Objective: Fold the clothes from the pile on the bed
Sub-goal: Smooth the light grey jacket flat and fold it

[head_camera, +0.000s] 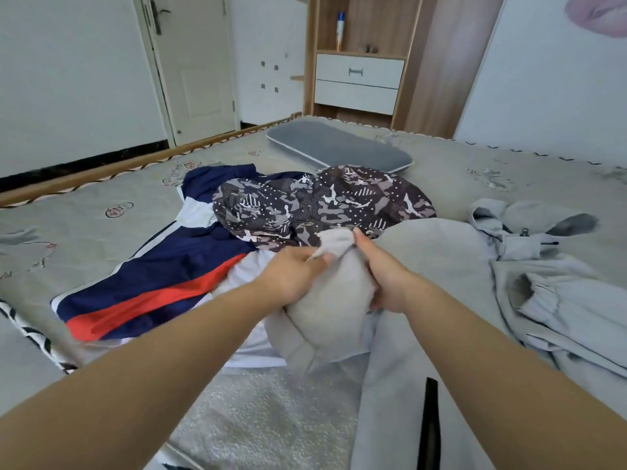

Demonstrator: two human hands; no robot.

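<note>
Both hands work one pale grey garment (pixel 330 293) bunched near the front edge of the bed (pixel 101 212). The left hand (pixel 293 274) pinches a fold of its upper edge, and the right hand (pixel 380 271) curls round the cloth just beside it — a close pair of grips that looks meant to find a hem or corner so the piece can be shaken out flat before folding.

The pile is spread, not stacked. I count four pieces: the one in hand, a navy jacket (pixel 163 266) with red and white bands lying to the left, a camouflage garment (pixel 325 198) heaped behind the hands, and a light grey hoodie (pixel 543 283) sprawled to the right. Whether the grey cloth below the right forearm is a fifth piece I cannot tell. None looks folded yet, so the task seems at an early stage. One grey pad (pixel 339 147) lies farther back.
</note>
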